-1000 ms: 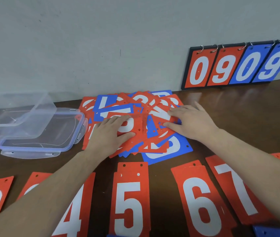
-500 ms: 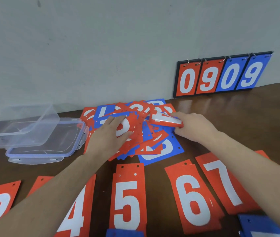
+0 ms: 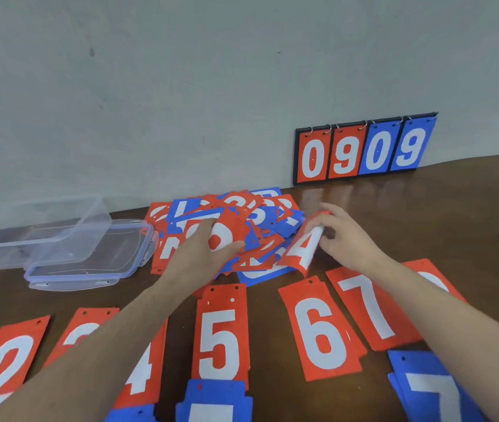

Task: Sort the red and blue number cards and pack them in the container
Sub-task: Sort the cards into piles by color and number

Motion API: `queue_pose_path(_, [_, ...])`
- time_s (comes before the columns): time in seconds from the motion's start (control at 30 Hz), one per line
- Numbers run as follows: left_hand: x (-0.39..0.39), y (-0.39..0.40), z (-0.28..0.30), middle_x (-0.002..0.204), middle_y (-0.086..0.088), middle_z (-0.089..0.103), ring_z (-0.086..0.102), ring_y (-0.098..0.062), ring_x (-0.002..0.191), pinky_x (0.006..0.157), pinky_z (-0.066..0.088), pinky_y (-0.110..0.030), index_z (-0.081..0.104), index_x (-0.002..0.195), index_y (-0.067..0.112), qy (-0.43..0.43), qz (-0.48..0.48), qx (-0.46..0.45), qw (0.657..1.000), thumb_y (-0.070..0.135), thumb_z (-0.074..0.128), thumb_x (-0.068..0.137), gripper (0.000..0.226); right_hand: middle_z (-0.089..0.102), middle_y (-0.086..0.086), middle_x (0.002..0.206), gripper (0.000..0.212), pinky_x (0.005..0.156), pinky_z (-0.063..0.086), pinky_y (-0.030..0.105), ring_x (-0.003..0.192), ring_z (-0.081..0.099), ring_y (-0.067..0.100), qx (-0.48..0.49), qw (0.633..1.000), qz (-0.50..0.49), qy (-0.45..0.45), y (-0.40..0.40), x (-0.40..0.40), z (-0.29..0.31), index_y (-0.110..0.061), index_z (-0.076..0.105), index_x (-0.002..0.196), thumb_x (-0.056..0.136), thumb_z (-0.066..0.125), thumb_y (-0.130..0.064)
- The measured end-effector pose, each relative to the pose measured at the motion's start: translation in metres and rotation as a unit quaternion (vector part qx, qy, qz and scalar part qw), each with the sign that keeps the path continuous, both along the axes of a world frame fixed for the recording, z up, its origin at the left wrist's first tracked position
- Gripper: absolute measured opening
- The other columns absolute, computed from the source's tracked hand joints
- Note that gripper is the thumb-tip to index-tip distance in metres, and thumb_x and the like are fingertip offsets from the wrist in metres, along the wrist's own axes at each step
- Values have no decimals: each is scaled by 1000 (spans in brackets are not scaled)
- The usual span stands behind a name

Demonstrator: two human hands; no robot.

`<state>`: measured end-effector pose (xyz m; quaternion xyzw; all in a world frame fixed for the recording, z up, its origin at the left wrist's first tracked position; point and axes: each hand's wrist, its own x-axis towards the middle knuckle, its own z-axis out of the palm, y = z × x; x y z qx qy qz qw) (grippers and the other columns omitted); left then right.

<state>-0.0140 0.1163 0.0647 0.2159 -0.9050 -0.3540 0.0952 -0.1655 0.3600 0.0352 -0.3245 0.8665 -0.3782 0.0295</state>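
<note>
The brown desk (image 3: 424,214) carries everything. Along its near edge, sorted red number cards (image 3: 322,333) lie in numeric order with blue stacks (image 3: 430,388) nearer still, apparently so each digit has its own pile. The unsorted pile (image 3: 242,220) sits mid-desk toward the far edge, beside the clear container (image 3: 44,236) and its lid (image 3: 90,263) at the left. The left hand (image 3: 202,254) lies flat with fingers spread on the pile, likely steadying it. The right hand (image 3: 342,239) pinches a bent red 4 card (image 3: 303,245), lifting it free.
</note>
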Motion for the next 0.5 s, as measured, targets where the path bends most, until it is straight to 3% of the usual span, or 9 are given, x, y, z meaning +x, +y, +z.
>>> queue_pose_path(0.07, [6, 9, 1, 120, 11, 49, 54, -10, 106, 74, 46, -19, 36, 146, 23, -6, -4, 36, 999, 51, 65, 91, 68, 55, -13, 122, 50, 86, 39, 3, 125, 49, 9, -6, 999, 26, -36, -1, 14, 4, -40, 64, 87, 88, 58, 10])
queue_pose_path(0.13, [12, 17, 1, 128, 9, 50, 51, -8, 105, 68, 44, -13, 33, 148, 23, -20, -10, 61, 998, 52, 59, 93, 68, 54, -15, 108, 53, 76, 42, 3, 103, 55, 1, -11, 996, 43, -77, -4, 29, 6, -37, 67, 85, 86, 53, 14])
queue_pose_path(0.23, [25, 24, 0, 147, 4, 46, 52, -13, 117, 84, 42, -23, 29, 151, 25, -41, -3, 78, 996, 54, 51, 97, 65, 51, -5, 100, 56, 62, 41, 9, 74, 52, -7, -41, 991, 43, -120, -9, 50, 5, -33, 73, 88, 85, 45, 16])
queue_pose_path(0.37, [46, 22, -2, 151, 5, 42, 53, -15, 122, 82, 48, -26, 24, 152, 28, -62, 10, 117, 991, 57, 48, 96, 67, 55, -1, 105, 56, 62, 38, 8, 82, 51, 7, 9, 990, 59, -126, -18, 63, -2, -26, 73, 116, 89, 40, 11])
queue_pose_path(0.5, [66, 11, -1, 155, 3, 38, 49, -23, 134, 98, 49, -38, 21, 155, 25, -53, 48, 141, 987, 54, 48, 97, 71, 56, -14, 106, 28, 75, 34, 4, 96, 51, 2, 55, 996, 12, -63, -37, 69, -10, -27, 71, 118, 95, 59, -17])
